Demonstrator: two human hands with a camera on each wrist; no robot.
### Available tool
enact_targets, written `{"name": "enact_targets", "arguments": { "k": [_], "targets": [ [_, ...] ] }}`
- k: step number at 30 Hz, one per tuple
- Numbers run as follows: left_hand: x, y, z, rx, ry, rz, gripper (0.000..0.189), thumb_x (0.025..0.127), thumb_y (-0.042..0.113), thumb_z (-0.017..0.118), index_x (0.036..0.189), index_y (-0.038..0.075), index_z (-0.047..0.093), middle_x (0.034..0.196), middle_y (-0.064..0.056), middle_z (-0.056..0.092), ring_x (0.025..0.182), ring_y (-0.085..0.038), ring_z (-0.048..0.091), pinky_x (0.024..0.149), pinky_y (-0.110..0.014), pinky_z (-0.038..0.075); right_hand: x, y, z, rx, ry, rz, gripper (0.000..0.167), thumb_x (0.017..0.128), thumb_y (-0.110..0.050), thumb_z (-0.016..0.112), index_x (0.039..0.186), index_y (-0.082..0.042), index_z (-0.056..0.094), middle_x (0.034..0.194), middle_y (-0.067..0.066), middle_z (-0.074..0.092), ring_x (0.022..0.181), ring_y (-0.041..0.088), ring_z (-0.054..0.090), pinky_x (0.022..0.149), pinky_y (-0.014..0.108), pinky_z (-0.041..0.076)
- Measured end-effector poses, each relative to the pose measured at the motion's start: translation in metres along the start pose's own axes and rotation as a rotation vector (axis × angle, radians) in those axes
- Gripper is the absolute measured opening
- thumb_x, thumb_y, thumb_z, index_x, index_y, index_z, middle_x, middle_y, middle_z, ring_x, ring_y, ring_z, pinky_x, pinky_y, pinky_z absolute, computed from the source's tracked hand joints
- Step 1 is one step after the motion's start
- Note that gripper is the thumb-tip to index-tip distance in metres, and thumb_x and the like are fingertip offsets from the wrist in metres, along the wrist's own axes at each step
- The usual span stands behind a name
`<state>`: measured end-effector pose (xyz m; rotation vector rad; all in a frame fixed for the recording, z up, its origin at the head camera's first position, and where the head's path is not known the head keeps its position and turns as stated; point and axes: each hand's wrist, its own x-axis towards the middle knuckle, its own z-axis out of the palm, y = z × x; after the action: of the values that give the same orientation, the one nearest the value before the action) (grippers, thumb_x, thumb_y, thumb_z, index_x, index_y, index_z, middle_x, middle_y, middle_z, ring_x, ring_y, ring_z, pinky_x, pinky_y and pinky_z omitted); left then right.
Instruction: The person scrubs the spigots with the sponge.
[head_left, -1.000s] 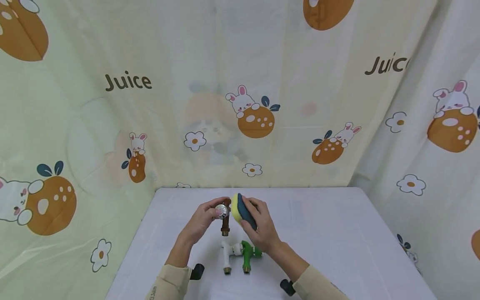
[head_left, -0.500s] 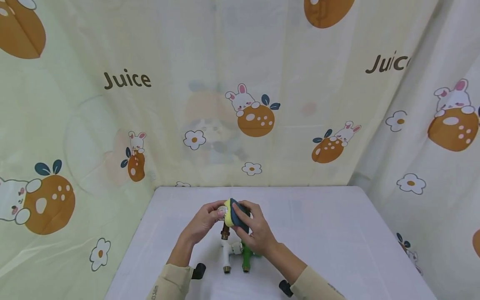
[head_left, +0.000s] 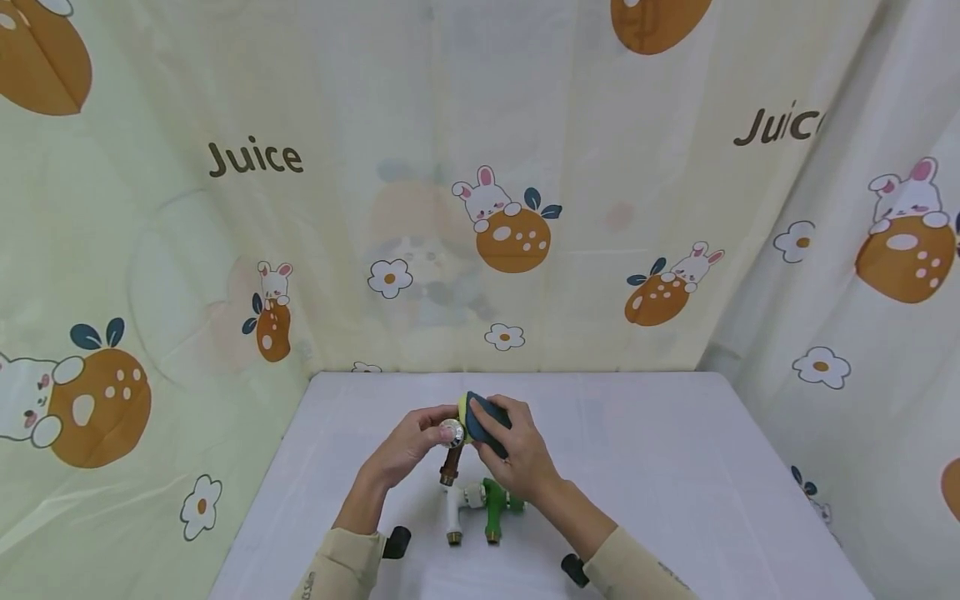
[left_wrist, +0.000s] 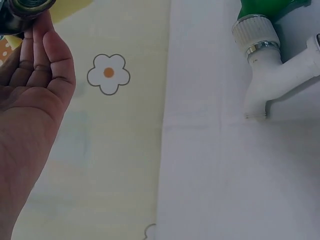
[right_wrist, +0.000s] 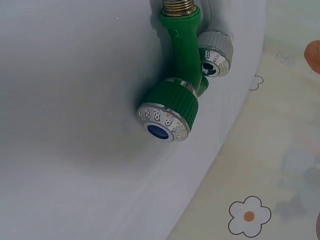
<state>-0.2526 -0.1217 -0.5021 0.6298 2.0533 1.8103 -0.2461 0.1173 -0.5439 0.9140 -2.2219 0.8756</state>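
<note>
In the head view my left hand [head_left: 405, 446] grips a brown faucet [head_left: 451, 467] by its silver-capped knob [head_left: 452, 432], above the table. The brown outlet points down, tilted slightly left. My right hand [head_left: 527, 462] holds a sponge [head_left: 487, 425], yellow on one side and dark blue on the other. Its yellow side lies against the faucet's right side and hides part of the body. Only my left hand [left_wrist: 35, 100] shows in the left wrist view, with a dark round end of the held piece at the top corner. The right wrist view does not show my right hand.
A white faucet [head_left: 454, 515] and a green faucet [head_left: 492, 510] lie side by side on the white-covered table [head_left: 637, 483], below my hands. Printed curtains [head_left: 585, 317] stand behind the table and along both sides. Black pieces [head_left: 397, 542] sit by both sleeves.
The sponge swung left over the faucet, covering much of it, then shifted back right. The faucet's knob now faces more forward and its outlet leans left. The faucets on the table stayed put.
</note>
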Motion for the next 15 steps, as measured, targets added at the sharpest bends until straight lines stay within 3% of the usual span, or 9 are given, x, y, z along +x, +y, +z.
{"name": "enact_targets", "arguments": {
  "k": [4,10,15],
  "targets": [
    [0.0000,0.0002,0.0010,0.004,-0.003,-0.025,0.059,0.099,0.033,0.067,0.150,0.007,0.054,0.139,-0.012,0.064,0.111,-0.016,0.064,0.109,-0.043,0.045,0.0011,0.0004,-0.0011,-0.017,-0.002,0.033,0.062,0.095,-0.022,0.071,0.154,-0.019,0.052,0.143,0.019,0.051,0.128,0.035,0.050,0.092,0.052,0.059],
    [0.0006,0.0004,0.0011,-0.008,-0.023,-0.040,0.060,0.097,0.025,0.072,0.151,0.006,0.053,0.134,-0.014,0.066,0.106,-0.016,0.063,0.099,-0.035,0.050,0.0032,0.0006,-0.0030,-0.044,0.000,0.090,0.059,0.095,-0.022,0.071,0.152,-0.018,0.055,0.139,0.022,0.054,0.122,0.037,0.053,0.088,0.052,0.060],
    [0.0001,0.0014,0.0007,0.002,-0.019,-0.049,0.061,0.094,0.025,0.073,0.149,0.004,0.055,0.137,-0.017,0.064,0.117,-0.018,0.061,0.105,-0.038,0.048,0.0044,0.0033,-0.0022,-0.049,-0.015,0.178,0.057,0.097,-0.025,0.071,0.152,-0.019,0.056,0.139,0.022,0.055,0.121,0.035,0.053,0.089,0.051,0.060]
  ]
}}
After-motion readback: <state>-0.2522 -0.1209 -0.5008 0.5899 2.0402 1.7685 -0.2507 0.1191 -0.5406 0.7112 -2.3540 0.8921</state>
